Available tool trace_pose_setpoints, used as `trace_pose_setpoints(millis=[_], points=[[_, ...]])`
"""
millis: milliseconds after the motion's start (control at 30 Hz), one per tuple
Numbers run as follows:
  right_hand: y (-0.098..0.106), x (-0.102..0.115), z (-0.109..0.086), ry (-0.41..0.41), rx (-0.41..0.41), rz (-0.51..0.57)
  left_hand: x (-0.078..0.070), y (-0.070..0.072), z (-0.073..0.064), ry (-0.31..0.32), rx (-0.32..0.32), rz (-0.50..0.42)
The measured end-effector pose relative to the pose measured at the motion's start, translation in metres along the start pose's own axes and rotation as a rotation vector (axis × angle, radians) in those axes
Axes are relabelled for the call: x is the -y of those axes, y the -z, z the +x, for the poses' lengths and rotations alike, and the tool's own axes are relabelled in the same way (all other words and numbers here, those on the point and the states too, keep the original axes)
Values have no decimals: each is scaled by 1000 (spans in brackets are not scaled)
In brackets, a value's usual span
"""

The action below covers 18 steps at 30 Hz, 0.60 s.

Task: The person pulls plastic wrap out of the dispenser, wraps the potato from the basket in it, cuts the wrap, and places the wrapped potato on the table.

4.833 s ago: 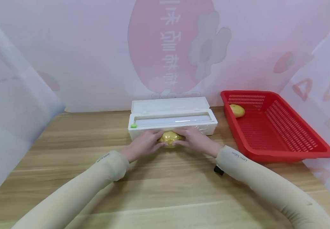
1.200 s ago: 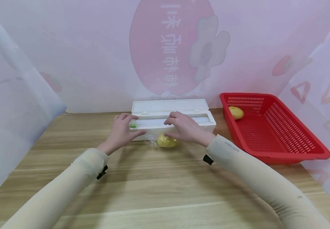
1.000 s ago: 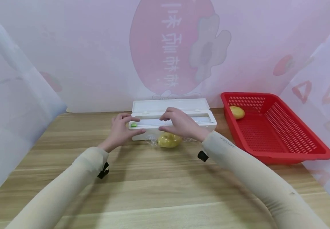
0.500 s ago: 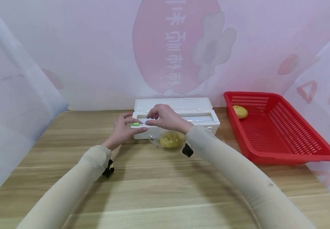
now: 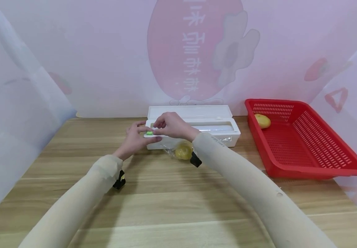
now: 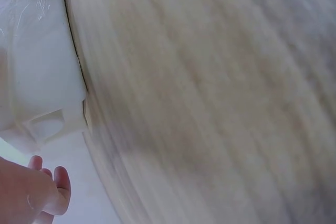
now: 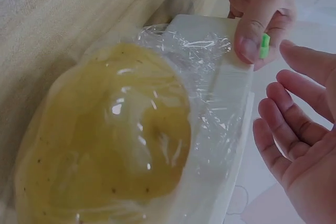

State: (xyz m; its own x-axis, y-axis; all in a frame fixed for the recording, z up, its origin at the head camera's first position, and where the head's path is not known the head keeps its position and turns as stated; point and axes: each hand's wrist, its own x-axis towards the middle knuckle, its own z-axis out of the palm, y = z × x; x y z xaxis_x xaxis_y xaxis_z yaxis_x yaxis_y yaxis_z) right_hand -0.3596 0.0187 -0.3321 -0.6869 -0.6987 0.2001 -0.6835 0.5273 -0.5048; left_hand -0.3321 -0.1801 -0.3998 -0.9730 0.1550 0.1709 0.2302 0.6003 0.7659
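Observation:
A white cling film dispenser point(image 5: 194, 140) stands with its lid raised at the back of the table, its film roll point(image 5: 215, 128) showing. At its left end my left hand point(image 5: 134, 139) grips the corner, thumb on the front wall. A green slide cutter point(image 5: 149, 133) lies by that thumb. The fingers of my right hand point(image 5: 173, 126) are loosely bent close beside the cutter; in the right wrist view a small gap separates them from the cutter point(image 7: 264, 45). Below the right wrist, a potato point(image 5: 183, 151) rests against the dispenser's front under clear film point(image 7: 202, 87).
A red plastic basket point(image 5: 319, 172) stands to the right with another potato point(image 5: 262, 121) in its left back corner. The wooden table point(image 5: 153, 206) meets a pale printed backdrop point(image 5: 110, 69) behind the dispenser.
Both hands have left the potato they pressed earlier. My left hand went to the dispenser's left end; my right hand travelled left along the dispenser to the green cutter. The potato stays in front.

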Motion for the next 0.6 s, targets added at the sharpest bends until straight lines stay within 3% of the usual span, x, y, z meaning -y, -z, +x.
trace_pose_setpoints(millis=[300,600], points=[[-5,-1,4,-15,-7,22,-4,1,0,-1,3,-1],[-8,-3,5,-14,-12,166,-5,3,-1,4,17,7]])
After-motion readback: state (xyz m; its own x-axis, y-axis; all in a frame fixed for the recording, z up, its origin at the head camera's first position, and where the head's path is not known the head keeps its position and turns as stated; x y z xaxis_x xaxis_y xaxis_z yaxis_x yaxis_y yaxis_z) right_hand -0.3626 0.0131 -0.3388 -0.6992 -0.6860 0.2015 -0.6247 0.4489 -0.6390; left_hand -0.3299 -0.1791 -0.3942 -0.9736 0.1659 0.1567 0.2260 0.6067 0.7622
